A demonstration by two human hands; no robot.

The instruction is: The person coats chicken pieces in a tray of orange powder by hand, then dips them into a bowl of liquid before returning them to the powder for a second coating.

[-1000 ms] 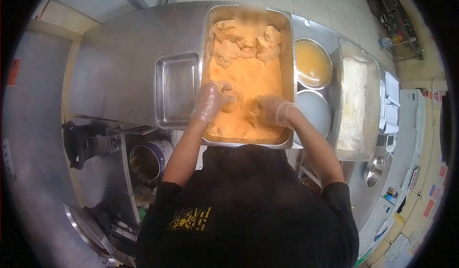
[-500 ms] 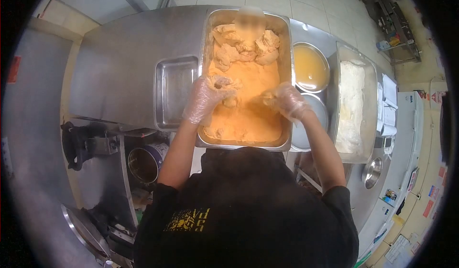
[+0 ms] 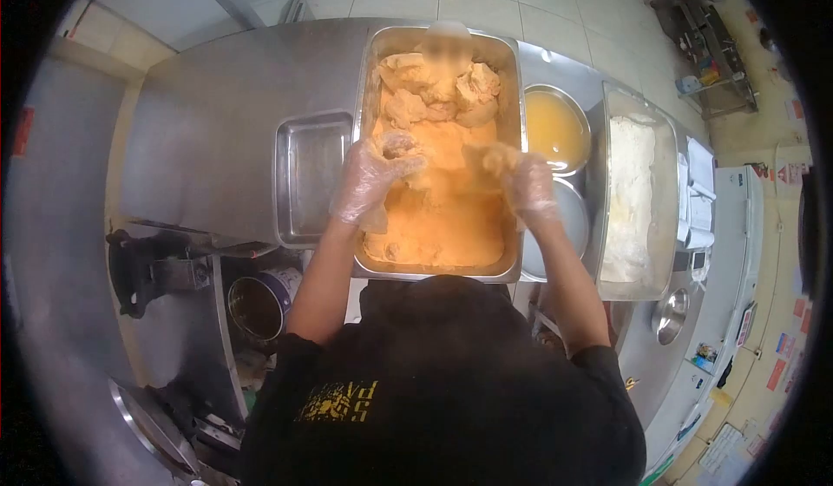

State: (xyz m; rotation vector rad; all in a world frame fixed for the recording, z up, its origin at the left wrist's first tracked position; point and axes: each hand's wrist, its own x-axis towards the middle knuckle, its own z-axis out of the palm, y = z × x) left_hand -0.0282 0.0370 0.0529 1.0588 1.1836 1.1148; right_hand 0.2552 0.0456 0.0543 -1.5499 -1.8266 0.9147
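Observation:
A deep steel pan (image 3: 518, 252) in front of me holds orange breading powder (image 3: 447, 230). Several large coated chicken pieces (image 3: 477, 95) are heaped at its far end. Over the pan's left side, my left hand (image 3: 366, 178), in a clear plastic glove, curls round a pinkish, powder-dusted piece of meat (image 3: 399, 145). Opposite it, my gloved right hand (image 3: 528, 182) is raised above the pan's right side. Orange powder cakes its fingertips, and motion blur hides whether they grip anything.
Left of the pan lies a shallow steel tray (image 3: 314, 178). To the right are a round pan of yellow liquid (image 3: 555, 130), another round pan (image 3: 555, 230) and a long tub of white flour (image 3: 629, 195). A steel bowl (image 3: 671, 315) stands at the far right.
My right hand has lifted and turned upward, its fingers higher over the powder. My left hand stays near the same spot with the meat. The whole view has shifted slightly.

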